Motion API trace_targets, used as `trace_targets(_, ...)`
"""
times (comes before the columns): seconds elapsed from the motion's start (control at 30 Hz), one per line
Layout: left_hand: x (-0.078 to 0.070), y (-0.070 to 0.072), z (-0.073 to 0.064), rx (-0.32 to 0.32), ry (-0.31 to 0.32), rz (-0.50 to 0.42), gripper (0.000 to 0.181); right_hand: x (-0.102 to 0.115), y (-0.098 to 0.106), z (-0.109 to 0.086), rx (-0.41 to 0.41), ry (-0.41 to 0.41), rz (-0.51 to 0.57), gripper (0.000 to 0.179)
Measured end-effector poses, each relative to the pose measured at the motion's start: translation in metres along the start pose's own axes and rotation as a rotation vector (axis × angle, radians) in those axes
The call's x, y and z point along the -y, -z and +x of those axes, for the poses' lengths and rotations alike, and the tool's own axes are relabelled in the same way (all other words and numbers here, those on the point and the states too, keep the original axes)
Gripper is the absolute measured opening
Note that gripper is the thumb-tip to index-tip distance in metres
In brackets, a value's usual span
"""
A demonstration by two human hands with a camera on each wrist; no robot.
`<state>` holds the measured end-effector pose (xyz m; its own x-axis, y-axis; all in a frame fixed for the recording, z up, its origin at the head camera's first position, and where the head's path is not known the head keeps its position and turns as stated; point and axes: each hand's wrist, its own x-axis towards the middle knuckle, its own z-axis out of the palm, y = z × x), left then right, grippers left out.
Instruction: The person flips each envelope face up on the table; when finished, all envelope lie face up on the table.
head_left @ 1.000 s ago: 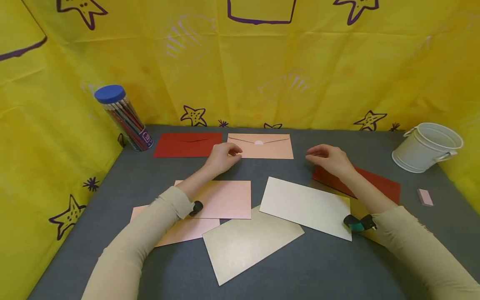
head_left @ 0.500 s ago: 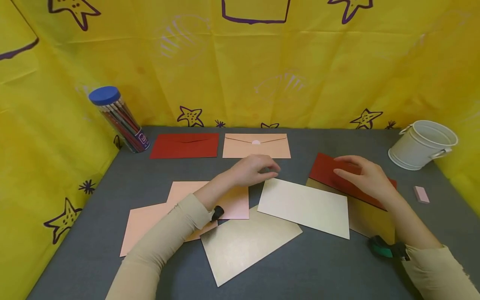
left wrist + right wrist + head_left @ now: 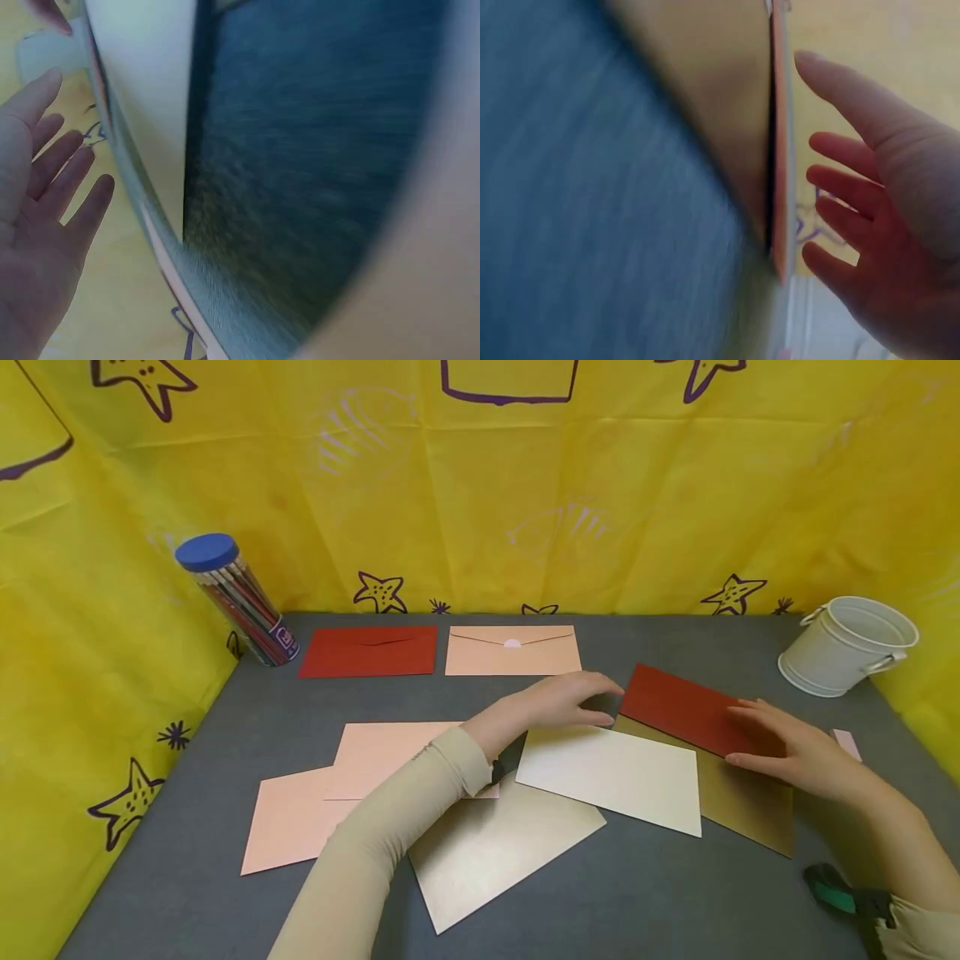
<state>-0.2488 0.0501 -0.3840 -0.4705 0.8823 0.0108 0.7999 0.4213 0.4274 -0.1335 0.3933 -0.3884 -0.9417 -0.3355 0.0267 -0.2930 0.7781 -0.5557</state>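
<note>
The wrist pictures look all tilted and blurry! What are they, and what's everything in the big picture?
There is no robot here, only a person's left hand and right hand. The big picture is taken from the head, looking forward and down. The other two are taken from the wrists, so the table looks tipped sideways. On it lie a red envelope and a peach envelope at the back. Nearer are pink papers, a cream paper, a gold paper, a white paper and a red paper. A tub of pencils is on the left, a white bucket on the right. The left hand is by the white paper, the right hand over the red paper. Neither seems to hold anything.
</note>
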Motion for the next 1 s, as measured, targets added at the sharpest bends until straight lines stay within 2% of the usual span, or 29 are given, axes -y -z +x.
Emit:
trace_targets(0.17, -0.001, -0.007, 0.019, 0.062, 0.066, 0.007, 0.061, -0.018, 0.003, -0.016, 0.035, -0.014, 0.041, 0.082)
trace_targets(0.4, -0.005, -0.010, 0.034, 0.133, 0.079, 0.071, 0.072, -0.030, 0.006, -0.029, 0.096, -0.091, 0.003, 0.094)
trace_targets(0.53, -0.006, -0.010, 0.037, 0.149, 0.110, 0.112, 0.071, -0.032, 0.006, -0.029, 0.116, -0.112, -0.017, 0.094)
trace_targets(0.67, -0.005, -0.012, 0.038, 0.146, 0.130, 0.141, 0.069, -0.033, 0.007, -0.030, 0.093, -0.098, -0.042, 0.093)
trace_targets(1.0, -0.005, -0.016, 0.041, 0.130, 0.115, 0.254, 0.067, -0.037, 0.005, -0.031, 0.046, -0.085, -0.084, 0.088)
